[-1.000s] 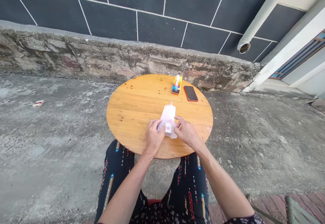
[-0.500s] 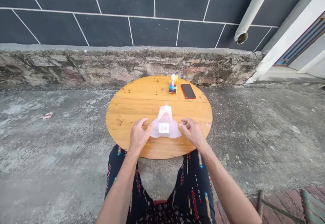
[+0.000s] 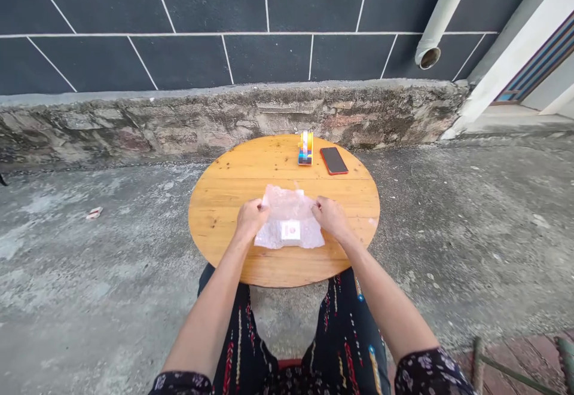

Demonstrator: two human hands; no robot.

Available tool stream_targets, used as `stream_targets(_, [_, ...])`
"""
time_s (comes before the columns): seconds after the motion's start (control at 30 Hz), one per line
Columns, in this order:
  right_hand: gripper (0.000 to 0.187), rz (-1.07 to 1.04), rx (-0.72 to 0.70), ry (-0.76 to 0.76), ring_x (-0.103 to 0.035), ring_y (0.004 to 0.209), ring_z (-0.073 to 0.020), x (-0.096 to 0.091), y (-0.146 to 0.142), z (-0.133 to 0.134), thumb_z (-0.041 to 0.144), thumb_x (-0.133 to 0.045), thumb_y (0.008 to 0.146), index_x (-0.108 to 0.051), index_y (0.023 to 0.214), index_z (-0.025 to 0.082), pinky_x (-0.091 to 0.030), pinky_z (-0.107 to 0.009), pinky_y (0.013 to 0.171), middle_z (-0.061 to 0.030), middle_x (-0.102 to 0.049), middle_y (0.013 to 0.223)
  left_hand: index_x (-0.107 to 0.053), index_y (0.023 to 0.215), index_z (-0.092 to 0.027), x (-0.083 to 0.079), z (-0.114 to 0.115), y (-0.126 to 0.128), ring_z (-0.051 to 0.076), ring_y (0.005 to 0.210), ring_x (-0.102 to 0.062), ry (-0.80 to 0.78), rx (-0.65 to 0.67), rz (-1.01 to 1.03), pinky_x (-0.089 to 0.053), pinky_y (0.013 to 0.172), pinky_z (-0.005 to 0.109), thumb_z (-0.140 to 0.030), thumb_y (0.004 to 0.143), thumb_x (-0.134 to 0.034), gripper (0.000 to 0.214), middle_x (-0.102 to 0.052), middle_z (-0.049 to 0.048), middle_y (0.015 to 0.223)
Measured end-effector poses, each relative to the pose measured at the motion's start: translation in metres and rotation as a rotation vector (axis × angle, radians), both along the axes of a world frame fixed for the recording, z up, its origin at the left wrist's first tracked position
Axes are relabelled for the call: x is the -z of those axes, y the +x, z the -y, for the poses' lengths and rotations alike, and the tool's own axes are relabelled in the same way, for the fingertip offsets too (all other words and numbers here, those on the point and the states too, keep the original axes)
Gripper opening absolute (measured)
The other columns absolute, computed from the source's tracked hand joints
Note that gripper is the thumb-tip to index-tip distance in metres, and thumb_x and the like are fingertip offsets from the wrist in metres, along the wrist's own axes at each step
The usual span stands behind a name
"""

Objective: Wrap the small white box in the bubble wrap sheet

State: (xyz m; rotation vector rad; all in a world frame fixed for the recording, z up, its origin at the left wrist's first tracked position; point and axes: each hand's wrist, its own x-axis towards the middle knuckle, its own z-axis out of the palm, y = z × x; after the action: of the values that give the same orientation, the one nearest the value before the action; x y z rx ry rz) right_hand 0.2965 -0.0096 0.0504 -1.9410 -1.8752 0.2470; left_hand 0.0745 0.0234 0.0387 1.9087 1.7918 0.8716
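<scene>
A sheet of pinkish, see-through bubble wrap lies spread on the round wooden table in front of me. On its near half sits a small white box with faint printing on top. My left hand pinches the wrap's left edge between thumb and fingers. At the opposite edge, my right hand grips the wrap in the same way. The far part of the sheet is held open between both hands, beyond the box.
Toward the back of the table stands a yellow and blue tape dispenser. A phone with a red edge lies to its right. Behind the table runs a low stone wall base; a drainpipe comes down at the right.
Both hands have closed on the bubble wrap's side edges. The far part, earlier narrow and folded in, is now spread wider. The camera view has shifted slightly.
</scene>
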Motion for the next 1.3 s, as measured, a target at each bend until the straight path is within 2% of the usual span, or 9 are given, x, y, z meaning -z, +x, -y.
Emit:
stream_targets(0.17, [0.025,-0.117,0.018,0.018,-0.056,0.062,-0.0154,0.013,0.019,0.0,0.029,-0.044,0.088,-0.059,0.07,0.02,-0.032,-0.024,0.055,-0.001,-0.061,0.063,-0.035,0.051,-0.021,0.011,-0.006,0.0,0.012,0.051,-0.037,-0.034,-0.044,0.072,-0.023,0.05,0.026,-0.031,0.07,-0.051,0.026,-0.033,-0.005,0.049])
stream_targets(0.33, [0.032,-0.178,0.02,0.035,-0.053,0.059,-0.0147,0.013,0.025,-0.005,0.033,-0.043,0.089,-0.057,0.064,0.02,-0.031,-0.025,0.055,0.0002,-0.058,0.059,-0.042,0.054,-0.021,0.009,-0.015,0.008,0.013,0.053,-0.039,-0.029,0.013,0.096,-0.025,0.05,0.024,-0.037,0.072,-0.051,0.026,-0.04,-0.0044,0.051])
stream_targets(0.47, [0.013,-0.194,0.016,0.048,-0.059,0.071,-0.0158,0.01,0.024,-0.007,0.032,-0.057,0.081,-0.063,0.083,0.021,-0.036,-0.025,0.062,-0.0015,-0.068,0.082,-0.058,0.068,-0.02,0.006,-0.025,0.01,0.015,0.06,-0.05,-0.046,0.13,0.121,-0.033,0.053,0.023,-0.045,0.07,-0.057,0.026,-0.056,-0.0021,0.062])
stream_targets(0.57, [0.022,-0.143,0.038,0.082,-0.06,0.076,-0.0172,0.005,0.015,-0.013,0.037,-0.061,0.08,-0.064,0.095,0.022,-0.038,-0.026,0.065,-0.0047,-0.068,0.1,-0.066,0.081,-0.018,0.007,-0.038,0.014,0.016,0.068,-0.054,-0.013,0.177,0.176,-0.038,0.058,0.023,-0.046,0.07,-0.059,0.03,-0.062,0.0003,0.072])
stream_targets(0.63, [0.025,-0.1,0.042,0.111,-0.061,0.077,-0.018,0.002,0.008,-0.02,0.04,-0.061,0.08,-0.064,0.098,0.022,-0.038,-0.027,0.066,-0.0061,-0.067,0.103,-0.067,0.08,-0.017,0.009,-0.047,0.016,0.016,0.069,-0.054,0.026,0.159,0.206,-0.039,0.059,0.024,-0.045,0.07,-0.059,0.03,-0.061,0.0005,0.072])
stream_targets(0.77, [0.011,-0.167,0.018,0.128,-0.058,0.072,-0.0165,0.001,0.002,-0.035,0.03,-0.058,0.08,-0.066,0.082,0.022,-0.037,-0.027,0.065,-0.0046,-0.066,0.092,-0.062,0.066,-0.017,0.015,-0.058,0.019,0.015,0.067,-0.052,0.063,0.112,0.239,-0.038,0.058,0.023,-0.041,0.073,-0.055,0.027,-0.056,-0.0006,0.065])
stream_targets(0.87, [0.014,-0.276,0.041,0.125,-0.057,0.069,-0.0152,0.007,0.008,-0.041,0.027,-0.055,0.08,-0.064,0.071,0.021,-0.038,-0.026,0.065,-0.0028,-0.064,0.081,-0.061,0.065,-0.017,0.022,-0.059,0.016,0.015,0.07,-0.052,0.082,0.079,0.268,-0.039,0.06,0.023,-0.039,0.074,-0.053,0.025,-0.056,-0.0006,0.068])
stream_targets(1.07, [0.023,-0.406,0.101,0.16,-0.057,0.071,-0.0161,0.021,0.018,-0.044,0.035,-0.048,0.081,-0.061,0.07,0.018,-0.041,-0.027,0.067,-0.0027,-0.062,0.076,-0.058,0.062,-0.017,0.03,-0.06,0.014,0.014,0.072,-0.052,0.112,0.035,0.298,-0.041,0.066,0.025,-0.036,0.073,-0.054,0.022,-0.058,0.0007,0.078])
stream_targets(1.3, [0.024,-0.595,0.141,0.235,-0.054,0.066,-0.0169,0.028,0.019,-0.043,0.036,-0.048,0.077,-0.06,0.067,0.019,-0.04,-0.026,0.061,-0.0012,-0.058,0.066,-0.05,0.055,-0.019,0.031,-0.062,0.013,0.017,0.074,-0.052,0.166,0.017,0.209,-0.042,0.071,0.028,-0.031,0.074,-0.052,0.022,-0.055,0.0014,0.071])
